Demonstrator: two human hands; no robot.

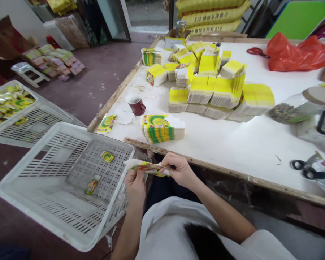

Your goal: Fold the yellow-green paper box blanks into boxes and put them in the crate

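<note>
My left hand point(135, 181) and my right hand point(178, 168) both pinch a yellow-green printed packet point(147, 167), held flat between them just below the table's front edge point(206, 164). A stack of the same packets point(159, 128) lies on the white table right above my hands. To my left stands a white slotted plastic crate point(43, 202) with two small packets point(107, 156) on its bottom.
Large piles of yellow packet bundles point(213, 90) fill the table's middle. A dark red mug point(137, 105) stands near the left edge, scissors point(308, 169) lie at the right, and a red plastic bag point(298, 54) at the back. A second crate point(18, 119) holds packets at far left.
</note>
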